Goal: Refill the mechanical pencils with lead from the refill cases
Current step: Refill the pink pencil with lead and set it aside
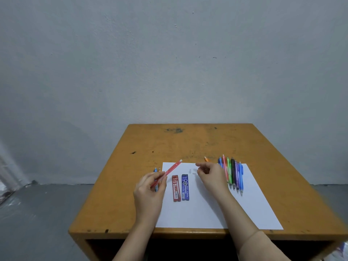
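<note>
My left hand (149, 187) grips a red mechanical pencil (172, 168), tilted with its white end up and to the right. My right hand (211, 175) hovers over the white paper (207, 210) with thumb and forefinger pinched together; whether they hold anything is too small to tell. A red lead refill case (176, 188) and a blue lead refill case (185, 187) lie side by side on the paper between my hands. Two small white caps (194, 173) lie near my right fingertips. Several coloured pencils (233, 174) lie in a row to the right.
A blue pencil and an orange one (156, 170) lie left of the paper, partly behind my left hand. An orange pencil tip (206, 158) shows beyond my right hand. The yellow-brown wooden table (188, 144) stands against a grey wall.
</note>
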Tool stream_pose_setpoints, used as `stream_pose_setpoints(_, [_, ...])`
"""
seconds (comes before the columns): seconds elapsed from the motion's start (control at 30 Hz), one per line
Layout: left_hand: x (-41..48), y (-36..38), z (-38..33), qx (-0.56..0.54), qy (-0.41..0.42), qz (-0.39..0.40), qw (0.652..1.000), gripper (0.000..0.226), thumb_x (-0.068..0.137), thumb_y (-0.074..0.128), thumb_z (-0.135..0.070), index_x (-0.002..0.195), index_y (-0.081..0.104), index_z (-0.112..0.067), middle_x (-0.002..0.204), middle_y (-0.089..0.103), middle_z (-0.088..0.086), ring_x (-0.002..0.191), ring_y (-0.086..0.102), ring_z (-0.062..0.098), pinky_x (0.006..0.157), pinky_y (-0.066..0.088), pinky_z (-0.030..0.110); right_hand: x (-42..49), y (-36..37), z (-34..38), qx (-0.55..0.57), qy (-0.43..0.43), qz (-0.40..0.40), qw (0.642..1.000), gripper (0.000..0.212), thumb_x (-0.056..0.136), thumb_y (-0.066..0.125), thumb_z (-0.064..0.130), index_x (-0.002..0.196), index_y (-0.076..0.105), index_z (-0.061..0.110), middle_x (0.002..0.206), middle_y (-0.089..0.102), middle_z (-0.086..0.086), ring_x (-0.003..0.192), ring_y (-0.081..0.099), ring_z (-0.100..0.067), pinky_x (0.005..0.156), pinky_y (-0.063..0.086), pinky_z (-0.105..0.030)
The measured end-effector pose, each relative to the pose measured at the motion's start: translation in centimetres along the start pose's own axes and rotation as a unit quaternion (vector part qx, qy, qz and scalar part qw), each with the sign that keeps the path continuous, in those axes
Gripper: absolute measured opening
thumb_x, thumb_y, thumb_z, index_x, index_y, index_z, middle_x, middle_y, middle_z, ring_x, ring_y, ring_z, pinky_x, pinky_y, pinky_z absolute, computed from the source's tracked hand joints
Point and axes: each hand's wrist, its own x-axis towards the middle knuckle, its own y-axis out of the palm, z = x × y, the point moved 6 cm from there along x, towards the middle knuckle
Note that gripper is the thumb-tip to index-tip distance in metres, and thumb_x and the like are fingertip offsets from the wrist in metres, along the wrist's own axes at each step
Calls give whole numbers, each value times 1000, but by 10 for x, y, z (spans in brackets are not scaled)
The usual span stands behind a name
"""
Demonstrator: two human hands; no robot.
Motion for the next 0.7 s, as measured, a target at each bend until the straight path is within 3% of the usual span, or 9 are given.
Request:
stream_pose_setpoints(0.17, [0,0,3,-1,3,1,1000,14,80,74,-10,92,75,-18,91,67,-11,90,64,17,74,56,44,9,11,-3,-42,10,27,999,27,90,55,6,114,67,8,95,64,-3,91,58,-14,78,40,-19])
stream_pose_setpoints(0.3, [0,-1,3,0,-1,3,1000,16,80,74,-10,93,74,-19,91,67,-13,91,64,15,73,56,42,6,15,-4,-83,3,16,996,24,88,58,8,108,70,8,100,69,-4,109,59,-19,77,40,-20])
stream_pose_setpoints(0.4, [-1,-2,3,1,-2,8,1000,16,80,74,-12,93,74,-21,91,66,-15,92,63,14,72,56,42,6,15,-1,-94,-6,7,996,20,88,59,7,103,73,6,104,70,-5,103,61,-16,76,39,-17])
stream_pose_setpoints(0.57, [-1,-1,3,1,-2,12,1000,17,80,74,-12,95,74,-21,91,66,-16,92,63,15,71,57,42,4,14,2,-98,-12,0,995,17,89,58,4,86,75,3,90,72,-4,93,59,-10,73,38,-17])
stream_pose_setpoints(0.7, [-1,1,3,15,21,21,999,17,79,74,-12,94,74,-20,91,65,-17,90,63,18,71,55,45,0,11,2,-66,-5,-7,998,15,90,58,7,85,72,7,81,64,2,75,54,-5,61,35,-11])
